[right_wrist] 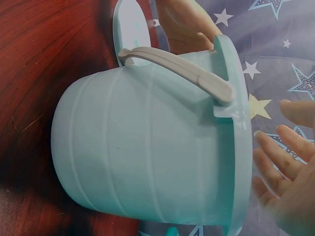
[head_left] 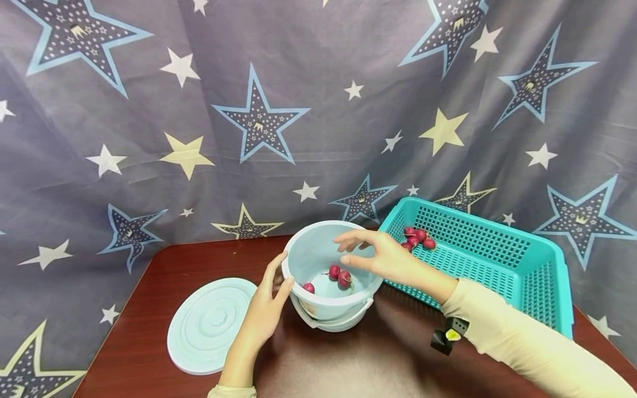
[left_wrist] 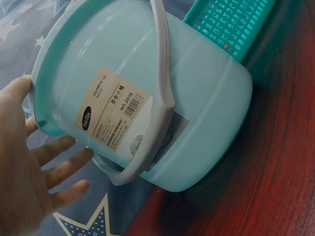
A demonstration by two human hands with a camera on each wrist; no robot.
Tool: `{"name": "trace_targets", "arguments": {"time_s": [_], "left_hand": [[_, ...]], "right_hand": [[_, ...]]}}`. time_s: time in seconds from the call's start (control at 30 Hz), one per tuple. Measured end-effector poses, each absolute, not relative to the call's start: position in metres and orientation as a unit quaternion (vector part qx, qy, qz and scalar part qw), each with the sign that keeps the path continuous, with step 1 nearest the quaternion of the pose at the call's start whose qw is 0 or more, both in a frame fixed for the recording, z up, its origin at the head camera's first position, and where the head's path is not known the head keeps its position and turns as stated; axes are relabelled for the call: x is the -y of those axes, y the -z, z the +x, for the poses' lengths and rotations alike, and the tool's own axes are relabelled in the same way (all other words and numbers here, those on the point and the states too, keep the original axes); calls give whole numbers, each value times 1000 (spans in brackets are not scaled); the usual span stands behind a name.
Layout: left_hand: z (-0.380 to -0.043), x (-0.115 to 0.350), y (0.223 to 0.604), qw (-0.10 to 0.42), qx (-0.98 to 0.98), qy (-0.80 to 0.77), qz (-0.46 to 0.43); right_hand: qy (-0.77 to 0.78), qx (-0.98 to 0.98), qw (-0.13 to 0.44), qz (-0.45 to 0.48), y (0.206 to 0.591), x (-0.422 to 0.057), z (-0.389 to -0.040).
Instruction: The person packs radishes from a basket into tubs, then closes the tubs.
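While left hand [head_left: 264, 308], fingers wide, touches bucket [head_left: 309, 251] at its left rim, right hand [head_left: 390, 257] hangs empty, fingers parted, above three radishes [head_left: 344, 279] inside; likely mid-transfer, next move calling for a radish pinch.

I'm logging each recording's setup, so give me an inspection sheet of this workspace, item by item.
Surface: dark reddish table, smooth finish.
Job's things: pale blue bucket upright with three radishes visible inside; teal basket on the right with more radishes.
Clutter: round lid lying left of the bucket.
Hands: left hand at the bucket's rim; right hand over its opening, holding nothing.
Cables: nothing seen.
Surroundings: star-patterned cloth behind.
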State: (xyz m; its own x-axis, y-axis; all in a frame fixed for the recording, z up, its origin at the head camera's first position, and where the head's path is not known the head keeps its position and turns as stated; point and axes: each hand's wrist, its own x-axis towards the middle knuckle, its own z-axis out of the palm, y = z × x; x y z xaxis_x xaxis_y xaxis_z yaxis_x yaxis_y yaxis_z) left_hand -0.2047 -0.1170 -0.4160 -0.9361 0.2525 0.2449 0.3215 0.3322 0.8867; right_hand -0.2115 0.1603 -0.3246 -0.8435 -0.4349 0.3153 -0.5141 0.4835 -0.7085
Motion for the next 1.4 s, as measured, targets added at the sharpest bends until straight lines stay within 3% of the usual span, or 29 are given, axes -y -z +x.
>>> {"name": "trace_targets", "arguments": {"time_s": [0.33,0.63,1.4], "left_hand": [[-205,117,417,29,814,552,-177],[-206,118,418,28,816,549,-177],[-207,117,420,33,813,552,-181]], "right_hand": [[-435,853,73,279,320,-169,-219],[-425,874,87,220,317,-196,-235],[-373,920,48,108,358,-308,-285]]}}
